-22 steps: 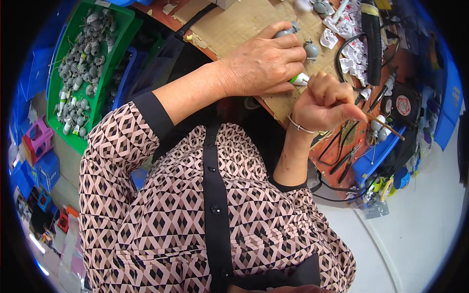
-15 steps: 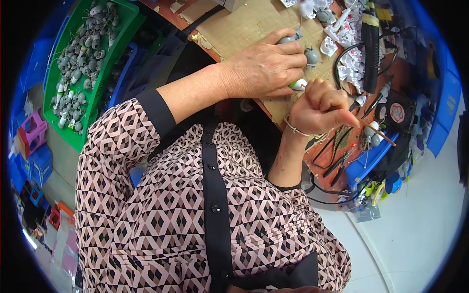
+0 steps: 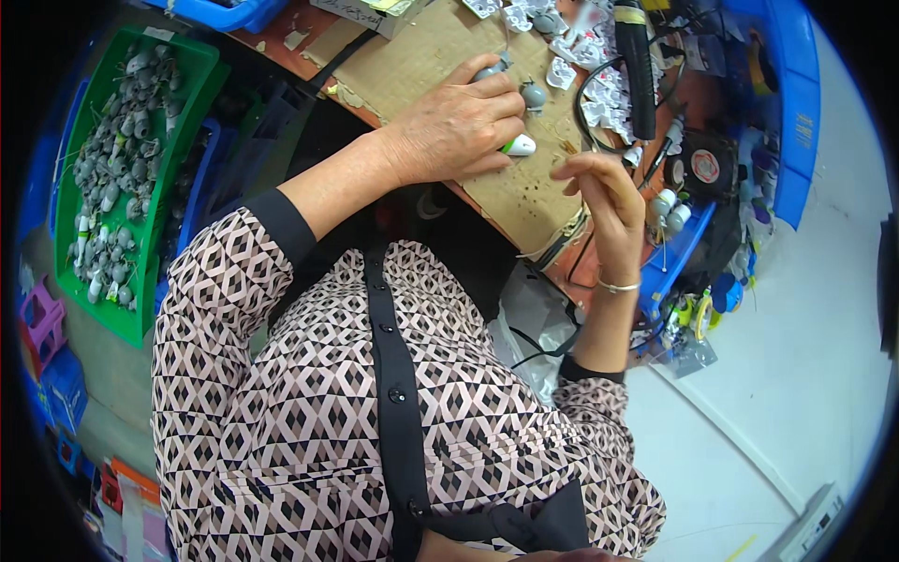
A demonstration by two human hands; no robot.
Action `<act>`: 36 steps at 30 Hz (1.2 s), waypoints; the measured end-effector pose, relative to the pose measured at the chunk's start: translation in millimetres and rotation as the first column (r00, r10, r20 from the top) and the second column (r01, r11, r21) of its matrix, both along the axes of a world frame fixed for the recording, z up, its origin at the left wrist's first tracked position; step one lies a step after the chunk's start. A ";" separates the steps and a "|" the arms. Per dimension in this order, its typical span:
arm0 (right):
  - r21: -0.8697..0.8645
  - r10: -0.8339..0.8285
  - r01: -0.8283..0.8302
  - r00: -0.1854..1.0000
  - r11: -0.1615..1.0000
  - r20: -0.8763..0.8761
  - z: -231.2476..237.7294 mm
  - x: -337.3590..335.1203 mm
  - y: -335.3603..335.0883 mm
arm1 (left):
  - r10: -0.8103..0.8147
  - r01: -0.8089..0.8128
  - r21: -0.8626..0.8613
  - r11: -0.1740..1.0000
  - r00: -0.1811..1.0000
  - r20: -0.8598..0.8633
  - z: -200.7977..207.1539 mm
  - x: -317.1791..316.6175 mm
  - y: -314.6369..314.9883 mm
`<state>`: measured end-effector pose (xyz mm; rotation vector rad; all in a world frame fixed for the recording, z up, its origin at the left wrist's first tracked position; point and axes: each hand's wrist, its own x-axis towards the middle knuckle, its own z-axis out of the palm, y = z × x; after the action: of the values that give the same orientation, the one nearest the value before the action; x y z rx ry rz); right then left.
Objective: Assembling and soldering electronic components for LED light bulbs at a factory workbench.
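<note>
My left hand [image 3: 459,122] lies palm down over the cardboard, fingers curled over a grey rounded part [image 3: 491,69] with a thin wire. A white piece with a green band [image 3: 521,145] sticks out beneath its lower fingers. The palm hides whether these two are joined. Just beyond the fingertips sits another grey rounded part [image 3: 533,96]. My right hand [image 3: 609,201] is raised over the table's right side, its fingers bent and apart, with nothing visible in them. A small brown bit [image 3: 568,147] shows near its fingertips.
White plastic shells [image 3: 599,108] pile up at the far side beside a black cylindrical tool [image 3: 635,75] with a cable. A black fan [image 3: 702,167] stands at right near a blue bin [image 3: 791,122]. On the left, a green tray [image 3: 140,290] holds many grey parts.
The brown stick seen in my right hand no longer shows there; that hand has loosened from a closed grip and swung upright. My left hand keeps its hold. The whole view has shifted.
</note>
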<state>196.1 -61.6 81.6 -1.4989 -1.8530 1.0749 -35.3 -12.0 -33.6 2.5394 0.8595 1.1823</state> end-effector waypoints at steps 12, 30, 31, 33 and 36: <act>-0.281 0.538 -0.625 0.268 0.728 0.799 47.7 14.2 19.5 | 0.020 -0.020 -0.016 1.000 0.999 -0.029 -10.5 1.1 3.3; -0.208 0.480 -0.507 0.496 0.836 0.723 4.8 10.1 44.2 | 0.034 -0.031 0.031 0.999 0.995 -0.091 -20.5 7.6 1.6; -0.153 0.467 -0.525 0.541 0.837 0.700 4.3 6.4 43.8 | 0.028 -0.025 0.032 0.999 0.996 -0.089 -20.6 8.5 1.8; -0.029 0.461 -0.641 0.520 0.767 0.719 0.2 6.7 46.6 | 0.028 -0.024 0.034 0.999 0.993 -0.112 -20.5 10.0 2.3; -0.158 0.451 -0.632 0.334 0.758 0.828 -2.2 3.2 48.1 | 0.090 -0.081 0.085 0.993 0.990 -0.107 -19.3 18.7 1.7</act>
<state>199.3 -13.5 79.5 -1.3716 -3.2324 0.2961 -16.6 -10.3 -52.9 2.6792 0.9742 1.1316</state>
